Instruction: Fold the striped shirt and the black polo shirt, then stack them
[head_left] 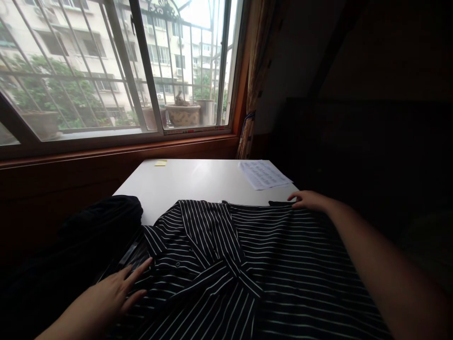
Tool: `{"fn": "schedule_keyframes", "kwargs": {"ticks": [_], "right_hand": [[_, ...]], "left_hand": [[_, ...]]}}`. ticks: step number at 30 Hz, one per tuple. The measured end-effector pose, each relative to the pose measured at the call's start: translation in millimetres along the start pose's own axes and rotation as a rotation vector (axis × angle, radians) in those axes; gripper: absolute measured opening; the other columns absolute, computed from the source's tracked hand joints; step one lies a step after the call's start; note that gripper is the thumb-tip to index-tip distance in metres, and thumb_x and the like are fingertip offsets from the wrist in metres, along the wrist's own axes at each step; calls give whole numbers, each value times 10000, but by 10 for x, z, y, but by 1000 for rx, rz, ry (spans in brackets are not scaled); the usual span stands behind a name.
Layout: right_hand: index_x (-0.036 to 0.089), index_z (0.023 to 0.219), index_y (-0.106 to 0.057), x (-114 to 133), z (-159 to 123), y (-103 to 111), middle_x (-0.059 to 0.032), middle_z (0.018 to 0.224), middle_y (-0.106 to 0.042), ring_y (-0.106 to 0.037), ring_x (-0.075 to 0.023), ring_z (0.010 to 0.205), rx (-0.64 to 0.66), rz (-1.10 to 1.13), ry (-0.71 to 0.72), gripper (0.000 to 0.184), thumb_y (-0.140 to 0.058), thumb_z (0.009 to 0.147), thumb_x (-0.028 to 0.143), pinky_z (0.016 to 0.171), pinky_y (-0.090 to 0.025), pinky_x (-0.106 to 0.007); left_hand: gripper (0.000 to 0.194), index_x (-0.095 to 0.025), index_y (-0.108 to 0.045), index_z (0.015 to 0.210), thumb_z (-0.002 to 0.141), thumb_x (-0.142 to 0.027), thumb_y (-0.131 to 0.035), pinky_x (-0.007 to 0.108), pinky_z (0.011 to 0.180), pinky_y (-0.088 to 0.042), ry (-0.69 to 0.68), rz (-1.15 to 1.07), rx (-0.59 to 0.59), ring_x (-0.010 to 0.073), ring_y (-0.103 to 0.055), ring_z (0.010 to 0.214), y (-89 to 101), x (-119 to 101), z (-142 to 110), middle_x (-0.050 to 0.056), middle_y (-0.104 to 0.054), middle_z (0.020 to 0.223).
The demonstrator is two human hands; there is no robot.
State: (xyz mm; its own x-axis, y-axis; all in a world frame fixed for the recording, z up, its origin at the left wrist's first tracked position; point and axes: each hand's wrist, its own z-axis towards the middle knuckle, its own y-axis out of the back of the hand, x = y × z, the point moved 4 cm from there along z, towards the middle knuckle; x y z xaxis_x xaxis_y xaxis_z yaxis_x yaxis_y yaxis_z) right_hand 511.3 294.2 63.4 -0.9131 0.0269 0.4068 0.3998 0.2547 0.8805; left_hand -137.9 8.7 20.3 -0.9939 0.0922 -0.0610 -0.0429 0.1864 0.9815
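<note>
Dark cloth (pixel 106 217) beside striped garment (pixel 297 255), papers (pixel 265 174) and yellow note (pixel 161 163) beyond

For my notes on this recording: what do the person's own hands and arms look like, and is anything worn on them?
The left hand and right hand are both bare, without gloves; I make out no rings. No watch, bracelet or sleeve shows on the left wrist or right forearm.

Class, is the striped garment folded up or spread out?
Mostly spread: the striped garment lies wide across the table, though some parts overlap.
</note>
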Motion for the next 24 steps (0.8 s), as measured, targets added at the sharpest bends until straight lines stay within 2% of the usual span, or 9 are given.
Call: {"fn": "schedule_keyframes", "kwargs": {"ticks": [2,5,8,10,12,15,19,22,24], "right_hand": [[243,950,-766,-15,39,-39,-44,850,-731,-691,-279,857,2,-4,1,414,-780,551,354,769,-519,-341],[249,954,-770,-79,14,-86,-47,843,-732,-696,-283,849,0,-8,-6,435,-785,546,397,757,-529,-345],[254,968,-766,-184,-74,-102,-53,874,-740,-699,-294,868,-15,3,-17,464,-789,551,457,761,-536,-353],[251,970,-764,-275,-150,-105,-61,905,-748,-699,-304,893,-3,30,-32,478,-793,560,496,772,-541,-359],[246,940,-764,-386,-233,-111,-67,920,-756,-698,-312,914,38,72,-60,466,-797,567,522,781,-543,-363],[228,836,-754,-579,-367,-112,-72,873,-761,-703,-312,889,98,140,-123,404,-799,565,524,754,-545,-356],[221,753,-724,-772,-491,-81,-56,783,-748,-705,-299,829,81,170,-169,380,-794,545,531,712,-548,-346],[230,777,-715,-806,-489,-54,-47,802,-749,-706,-293,848,17,177,-161,385,-763,576,555,725,-553,-341],[229,806,-718,-788,-446,-40,-53,832,-754,-703,-289,866,-41,174,-152,382,-733,617,561,738,-549,-337]], "left_hand": [[581,-359,-427,1491,934,-523,-413,432,865,-560,-32,19,55,314,-709,1011,213,4,140,74,-742,1127],[542,-308,-588,1378,927,-554,-416,393,787,-550,-116,45,-88,311,-675,995,622,-58,571,91,-724,1081],[437,-315,-668,1243,959,-529,-412,349,863,-514,-247,-45,-224,270,-629,1068,826,-155,1227,66,-685,1176],[443,-262,-665,1238,956,-521,-443,385,941,-482,-258,-111,-274,284,-607,1108,818,-182,1711,90,-655,1231],[478,-204,-643,1270,939,-508,-482,424,994,-446,-244,-148,-277,310,-581,1155,734,-207,2151,135,-619,1278],[492,-176,-654,1250,886,-495,-566,399,966,-463,-292,-186,-220,292,-617,1082,578,-299,2620,139,-651,1202],[406,-197,-724,1091,796,-471,-670,325,860,-496,-355,-228,-146,252,-650,961,459,-432,2909,95,-693,1038],[292,-196,-735,916,771,-444,-684,300,786,-493,-371,-244,-124,235,-646,874,442,-476,2995,64,-699,900],[254,-188,-719,848,782,-427,-662,294,764,-486,-364,-254,-135,227,-637,845,451,-462,3030,63,-691,884]]}}
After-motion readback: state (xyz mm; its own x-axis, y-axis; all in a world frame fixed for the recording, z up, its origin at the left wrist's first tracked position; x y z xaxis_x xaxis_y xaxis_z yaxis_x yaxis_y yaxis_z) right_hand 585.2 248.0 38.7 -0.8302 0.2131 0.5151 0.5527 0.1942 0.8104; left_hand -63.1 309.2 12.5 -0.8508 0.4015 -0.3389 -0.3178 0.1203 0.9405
